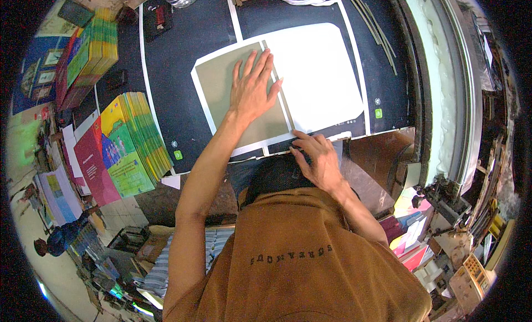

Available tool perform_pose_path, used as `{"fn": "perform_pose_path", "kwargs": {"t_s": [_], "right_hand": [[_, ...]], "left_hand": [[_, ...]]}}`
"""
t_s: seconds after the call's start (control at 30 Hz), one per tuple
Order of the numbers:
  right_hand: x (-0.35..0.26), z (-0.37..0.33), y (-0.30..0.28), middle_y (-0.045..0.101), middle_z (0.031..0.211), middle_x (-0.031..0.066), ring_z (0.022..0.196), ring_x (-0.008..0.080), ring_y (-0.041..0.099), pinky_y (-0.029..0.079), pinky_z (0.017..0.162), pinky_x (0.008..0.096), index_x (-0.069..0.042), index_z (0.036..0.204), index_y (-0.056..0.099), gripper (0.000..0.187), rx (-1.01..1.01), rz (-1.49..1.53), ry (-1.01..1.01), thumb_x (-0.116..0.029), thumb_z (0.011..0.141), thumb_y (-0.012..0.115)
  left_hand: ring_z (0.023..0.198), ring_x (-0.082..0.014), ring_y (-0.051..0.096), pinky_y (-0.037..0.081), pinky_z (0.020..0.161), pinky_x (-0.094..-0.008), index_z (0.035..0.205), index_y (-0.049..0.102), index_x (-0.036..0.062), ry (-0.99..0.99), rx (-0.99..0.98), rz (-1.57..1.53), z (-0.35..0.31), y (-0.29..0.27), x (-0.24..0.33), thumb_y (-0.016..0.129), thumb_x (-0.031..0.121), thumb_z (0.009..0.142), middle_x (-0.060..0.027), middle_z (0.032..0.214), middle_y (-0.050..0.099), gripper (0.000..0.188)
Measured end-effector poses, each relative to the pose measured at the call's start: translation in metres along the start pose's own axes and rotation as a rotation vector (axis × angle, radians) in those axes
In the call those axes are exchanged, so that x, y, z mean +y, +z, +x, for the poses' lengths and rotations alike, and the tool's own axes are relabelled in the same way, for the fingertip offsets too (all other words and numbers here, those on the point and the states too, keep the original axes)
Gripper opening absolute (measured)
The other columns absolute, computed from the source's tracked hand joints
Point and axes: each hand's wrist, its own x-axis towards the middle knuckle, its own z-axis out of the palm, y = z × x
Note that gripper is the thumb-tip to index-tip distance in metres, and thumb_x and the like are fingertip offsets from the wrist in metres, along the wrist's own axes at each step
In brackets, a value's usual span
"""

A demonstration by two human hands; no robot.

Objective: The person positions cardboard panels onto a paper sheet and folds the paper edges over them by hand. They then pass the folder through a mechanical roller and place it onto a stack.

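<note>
My left hand (252, 89) lies spread flat on the grey board (233, 95), pinning it to the white sheet (316, 73) just right of my fingers. My right hand (316, 158), fingers curled, presses the sheet's near edge; I'd best keep pressure even so nothing slips on the bench (183, 50).

Olive-grey board (221, 84), white sheet (318, 73)

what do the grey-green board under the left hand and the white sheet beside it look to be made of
Grey-green board: apparently stiff uncoated cardboard, matte and flat under the left hand. White sheet: likely paper, smooth and bright, perhaps glossy; glare leaves that open. Right hand presses the near edge.
</note>
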Motion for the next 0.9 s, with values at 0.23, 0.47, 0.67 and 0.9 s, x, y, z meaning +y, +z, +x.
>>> {"fn": "perform_pose_path", "kwargs": {"t_s": [0.23,0.47,0.67,0.9], "right_hand": [[0.002,0.0,0.006,0.068,0.129,0.0073,0.096,0.0265,0.061,0.049,0.084,0.0405,-0.005,0.107,0.071,0.021,-0.016,-0.012,0.002,-0.018,0.09,0.071],[0.003,-0.001,0.008,0.067,0.132,0.008,0.096,0.0274,0.061,0.049,0.085,0.0412,-0.004,0.109,0.071,0.024,-0.006,-0.026,0.016,-0.019,0.09,0.07],[0.002,-0.002,0.009,0.067,0.131,0.0082,0.097,0.0274,0.061,0.049,0.084,0.0424,-0.003,0.11,0.07,0.026,-0.012,-0.078,0.02,-0.02,0.09,0.07],[0.008,-0.007,0.002,0.073,0.115,0.0097,0.092,0.0283,0.064,0.05,0.084,0.0399,-0.003,0.101,0.071,0.015,0.165,0.141,0.019,-0.007,0.087,0.071]], "left_hand": [[0.148,-0.0315,0.032,0.021,0.122,-0.0573,0.15,0.045,0.0016,0.004,0.004,0.03,0.0,0.002,-0.001,0.055,0.041,0.098,-0.0101,0.16,0.039,0.066],[0.148,-0.035,0.032,0.023,0.119,-0.06,0.151,0.043,0.0032,0.005,-0.003,-0.003,0.001,0.0,-0.001,0.057,0.039,0.098,-0.0103,0.161,0.037,0.066],[0.148,-0.0364,0.031,0.024,0.118,-0.0619,0.152,0.04,0.0022,0.015,0.005,-0.011,-0.001,0.0,-0.001,0.058,0.038,0.097,-0.0124,0.16,0.036,0.068],[0.151,-0.0404,0.025,0.017,0.122,-0.061,0.154,0.032,-0.0037,0.067,-0.056,-0.115,-0.024,-0.018,0.029,0.054,0.063,0.093,-0.0197,0.163,0.028,0.093]]}}
